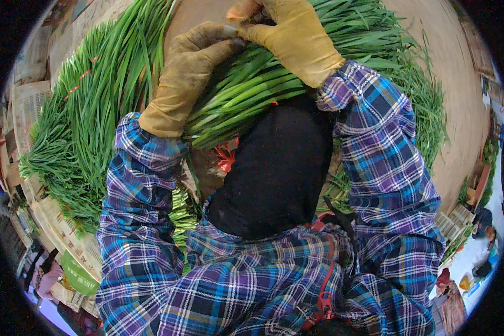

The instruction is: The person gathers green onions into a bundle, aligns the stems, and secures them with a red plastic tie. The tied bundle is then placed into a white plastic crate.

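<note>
My left hand [189, 71], in a worn tan glove, is at the upper middle with thumb and fingers close together. My right hand [296, 40], in a yellower glove, meets it at the fingertips; whether a small thing is pinched there cannot be made out. Under and between the hands lies a sheaf of long green stalks [252, 90] resembling Chinese chives, against the dark cloth over my lap. A large pile of loose green leaves [378, 42] spreads beyond my right hand. To the left lie bunches of the same greens [105, 80], several red ties visible among them.
Red plastic strands [224, 157] lie below the sheaf. Printed sheets [71, 239] and a green round piece [79, 275] are at the lower left. More pale-stemmed greens [182, 214] sit beside my left sleeve. A person [485, 229] is at the far right edge.
</note>
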A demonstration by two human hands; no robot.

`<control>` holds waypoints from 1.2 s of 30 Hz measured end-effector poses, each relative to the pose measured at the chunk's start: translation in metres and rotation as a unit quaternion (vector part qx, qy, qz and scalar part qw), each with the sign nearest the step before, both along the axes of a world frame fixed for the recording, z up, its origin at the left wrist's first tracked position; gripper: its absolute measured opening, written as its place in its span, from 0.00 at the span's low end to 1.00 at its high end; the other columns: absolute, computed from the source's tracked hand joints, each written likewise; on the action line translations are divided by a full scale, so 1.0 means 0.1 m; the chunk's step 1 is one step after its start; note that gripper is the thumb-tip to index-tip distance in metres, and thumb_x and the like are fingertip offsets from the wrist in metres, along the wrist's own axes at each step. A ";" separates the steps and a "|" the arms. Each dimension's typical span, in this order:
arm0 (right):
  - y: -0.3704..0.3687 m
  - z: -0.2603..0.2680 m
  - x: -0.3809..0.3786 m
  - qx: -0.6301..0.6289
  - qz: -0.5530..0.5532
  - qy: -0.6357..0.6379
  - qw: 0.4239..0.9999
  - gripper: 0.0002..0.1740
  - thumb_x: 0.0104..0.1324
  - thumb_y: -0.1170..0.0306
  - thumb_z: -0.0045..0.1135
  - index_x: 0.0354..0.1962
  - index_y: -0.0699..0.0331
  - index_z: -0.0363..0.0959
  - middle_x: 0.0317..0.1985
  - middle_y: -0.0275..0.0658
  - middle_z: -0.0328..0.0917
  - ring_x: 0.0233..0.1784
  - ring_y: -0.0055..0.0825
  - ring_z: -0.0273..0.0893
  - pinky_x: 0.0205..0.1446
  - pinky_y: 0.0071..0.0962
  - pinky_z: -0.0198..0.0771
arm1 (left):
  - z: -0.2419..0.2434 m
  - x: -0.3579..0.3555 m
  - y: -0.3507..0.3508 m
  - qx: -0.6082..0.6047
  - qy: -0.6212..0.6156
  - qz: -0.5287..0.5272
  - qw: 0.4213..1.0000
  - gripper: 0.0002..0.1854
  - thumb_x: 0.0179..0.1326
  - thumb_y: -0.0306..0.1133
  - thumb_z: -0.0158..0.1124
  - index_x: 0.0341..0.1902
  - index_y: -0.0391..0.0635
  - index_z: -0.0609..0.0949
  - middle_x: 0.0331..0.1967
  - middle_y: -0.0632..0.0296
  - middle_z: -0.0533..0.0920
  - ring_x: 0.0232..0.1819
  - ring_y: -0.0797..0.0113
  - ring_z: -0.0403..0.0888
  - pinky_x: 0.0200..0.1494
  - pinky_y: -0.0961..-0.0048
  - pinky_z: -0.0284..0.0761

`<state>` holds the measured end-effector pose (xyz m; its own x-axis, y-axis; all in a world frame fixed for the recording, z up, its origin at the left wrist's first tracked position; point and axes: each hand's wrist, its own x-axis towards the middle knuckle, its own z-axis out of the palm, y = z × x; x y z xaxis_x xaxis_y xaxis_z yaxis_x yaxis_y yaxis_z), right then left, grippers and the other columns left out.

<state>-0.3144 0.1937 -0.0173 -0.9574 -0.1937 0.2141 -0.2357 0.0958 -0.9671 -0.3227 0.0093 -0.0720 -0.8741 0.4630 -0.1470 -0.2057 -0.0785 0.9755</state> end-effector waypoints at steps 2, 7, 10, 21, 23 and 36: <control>0.14 0.08 0.09 0.097 -0.027 0.022 0.995 0.17 0.64 0.81 0.62 0.50 0.71 0.71 0.47 0.46 0.80 0.51 0.29 0.79 0.55 0.32 0.74 | -0.01 0.02 -0.01 0.024 -0.056 0.035 0.998 0.09 0.64 0.25 0.68 0.47 0.38 0.85 0.40 0.60 0.88 0.41 0.73 0.85 0.46 0.77 0.81; 0.55 0.21 0.62 0.247 -0.097 0.152 0.952 0.14 0.59 0.64 0.69 0.43 0.53 0.85 0.37 0.35 0.84 0.42 0.38 0.81 0.46 0.36 0.75 | -0.01 0.05 -0.04 0.006 -0.021 0.042 0.999 0.08 0.65 0.26 0.68 0.46 0.39 0.86 0.38 0.61 0.88 0.39 0.73 0.85 0.45 0.77 0.81; 0.57 0.18 0.87 0.331 -0.015 0.250 0.910 0.17 0.53 0.65 0.73 0.43 0.51 0.85 0.40 0.31 0.81 0.45 0.36 0.77 0.46 0.34 0.74 | 0.00 0.03 -0.03 0.002 -0.036 0.042 0.998 0.07 0.64 0.26 0.70 0.44 0.39 0.86 0.37 0.62 0.88 0.38 0.74 0.85 0.44 0.77 0.81; 0.38 -0.02 0.73 0.310 0.047 0.203 0.928 0.12 0.51 0.69 0.74 0.36 0.54 0.85 0.38 0.36 0.80 0.41 0.36 0.74 0.46 0.35 0.70 | -0.09 -0.02 -0.06 -0.006 -0.015 0.058 0.998 0.09 0.62 0.27 0.72 0.44 0.39 0.86 0.37 0.62 0.88 0.37 0.74 0.85 0.43 0.77 0.82; 0.35 -0.05 0.69 0.299 0.060 0.180 0.935 0.12 0.52 0.69 0.74 0.36 0.54 0.85 0.38 0.36 0.80 0.42 0.36 0.74 0.46 0.35 0.70 | -0.12 -0.05 -0.08 -0.009 -0.028 0.057 0.998 0.09 0.64 0.27 0.70 0.46 0.39 0.86 0.39 0.60 0.88 0.39 0.73 0.85 0.44 0.76 0.82; 0.18 -0.09 0.73 0.298 -0.015 0.169 0.939 0.06 0.58 0.71 0.70 0.30 0.62 0.79 0.42 0.38 0.81 0.48 0.40 0.75 0.52 0.37 0.70 | -0.07 -0.07 -0.07 -0.025 -0.014 0.062 0.998 0.08 0.63 0.28 0.71 0.44 0.38 0.87 0.36 0.63 0.88 0.36 0.75 0.84 0.42 0.78 0.80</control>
<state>-0.2415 0.2120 -0.0262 -0.8614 -0.3495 0.3685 -0.5078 0.6087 -0.6097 -0.3295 0.0021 -0.0787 -0.9197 0.3421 -0.1928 -0.2249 -0.0565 0.9727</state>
